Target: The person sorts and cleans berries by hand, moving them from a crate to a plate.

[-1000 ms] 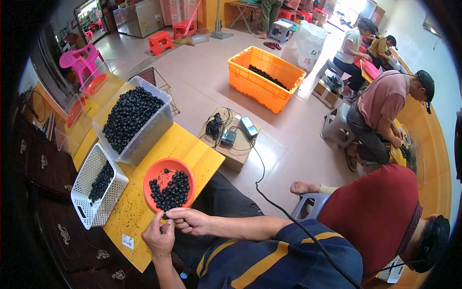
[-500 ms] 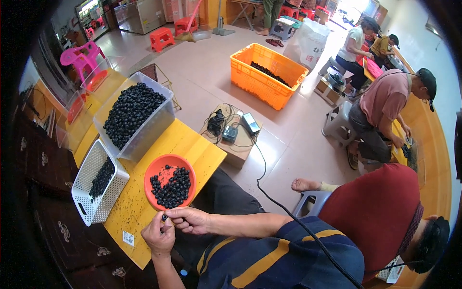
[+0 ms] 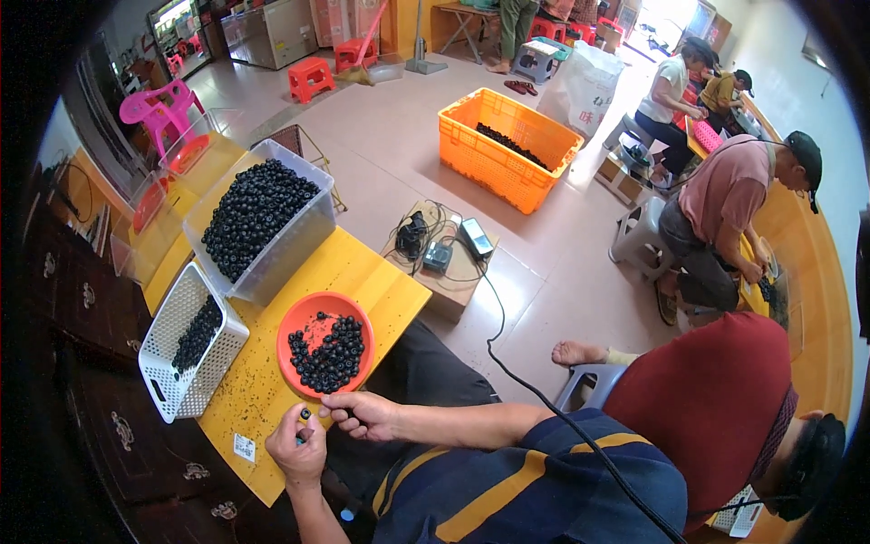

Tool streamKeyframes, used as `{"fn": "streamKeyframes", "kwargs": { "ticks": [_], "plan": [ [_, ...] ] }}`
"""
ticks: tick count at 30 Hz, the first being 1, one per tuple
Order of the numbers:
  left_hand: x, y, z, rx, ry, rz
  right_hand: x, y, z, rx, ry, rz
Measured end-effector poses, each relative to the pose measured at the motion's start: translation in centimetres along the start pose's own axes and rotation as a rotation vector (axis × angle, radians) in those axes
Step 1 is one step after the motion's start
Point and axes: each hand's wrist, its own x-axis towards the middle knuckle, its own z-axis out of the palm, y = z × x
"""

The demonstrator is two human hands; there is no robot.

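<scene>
My left hand [image 3: 299, 450] is closed, pinching a small black round piece [image 3: 305, 414] between thumb and fingertips, just off the table's near edge. Close beside it on the right, my right hand [image 3: 364, 416] has its fingers curled; what they grip, if anything, is too small to make out. Right beyond my hands, an orange-red bowl [image 3: 295, 313] holds many more such black pieces [image 3: 328, 355], with bare patches of its bottom showing. The bowl rests on a yellow table [image 3: 373, 272] strewn with dark crumbs.
A clear plastic bin [image 3: 313, 213] heaped with black pieces and a white perforated basket [image 3: 169, 313] stand left of the bowl. A black cable [image 3: 535, 390] crosses near my right arm. An orange crate [image 3: 494, 179] is on the floor; co-workers sit at the right.
My right hand has drawn slightly away from the left, widening the gap between their fingertips. The left still pinches the black piece. The whole view has shifted a little.
</scene>
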Motion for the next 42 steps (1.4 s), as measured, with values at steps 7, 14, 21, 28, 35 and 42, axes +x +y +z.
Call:
{"fn": "streamKeyframes", "kwargs": {
  "ticks": [7,14,21,28,35,42],
  "plan": [
    [-0.2,0.7,-0.4,-0.003,0.035,-0.022,0.3,0.8,0.1,0.009,0.013,0.028],
    [-0.2,0.3,-0.4,0.002,0.061,0.007,-0.2,0.5,0.2,-0.013,0.027,-0.001],
    [-0.3,0.4,0.5,-0.041,0.050,-0.087,-0.9,0.1,1.1,-0.094,-0.013,-0.017],
    [-1.3,0.7,0.6,-0.026,0.005,-0.122,-0.6,1.0,1.4,-0.126,-0.131,-0.050],
    [0.0,1.1,2.2,-0.039,-0.034,-0.063,-1.8,-1.3,1.2,-0.140,-0.051,-0.152],
    [-1.3,1.6,0.8,-0.131,0.017,-0.154,-1.9,-0.9,1.6,-0.060,-0.071,-0.047]
  ]
}}
